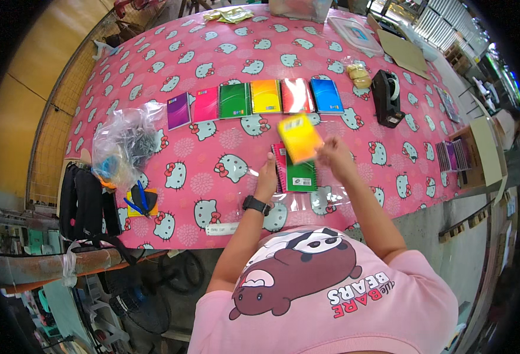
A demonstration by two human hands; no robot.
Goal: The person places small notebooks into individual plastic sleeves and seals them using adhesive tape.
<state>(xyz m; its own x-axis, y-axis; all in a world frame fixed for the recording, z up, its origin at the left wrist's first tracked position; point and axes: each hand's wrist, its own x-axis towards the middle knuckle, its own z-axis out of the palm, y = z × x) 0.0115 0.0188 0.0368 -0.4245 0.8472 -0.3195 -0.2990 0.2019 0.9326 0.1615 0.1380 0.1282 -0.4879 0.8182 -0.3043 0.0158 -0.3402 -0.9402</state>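
On our side of the small stack of spiral-bound notebooks [302, 177], where pink shows along the left of green, we see our pale pink printed shirt [325, 307] and, to the stack's near left, a slim white strip [220, 229] on the pink cat-patterned table cover [354, 171]. Against the stack's left edge is our left hand [266, 180], a dark watch [256, 205] on its wrist; its fingers are mostly straight, and we cannot tell whether they grip the stack or just rest on it. At the stack's upper right, our right hand [335, 158] has its fingers pinched together on the lower right corner of a blurred, tilted yellow notebook [298, 138], which hides part of the stack's top.

Well left of the stack we have a blue-handled tool [142, 192], a black fabric pouch [80, 197] and a crumpled clear plastic bag [124, 138]; well right, a purple notebook pile [448, 156] beside an open cardboard box [483, 150].

Beyond the stack runs a row of six notebooks: purple [178, 111], pink [205, 105], green [234, 100], yellow [266, 96], red-and-white [297, 95] and blue [326, 95]. Past its right side stands a black tape dispenser [388, 97]; farthest beyond the stack lies crumpled yellow packaging [229, 15].
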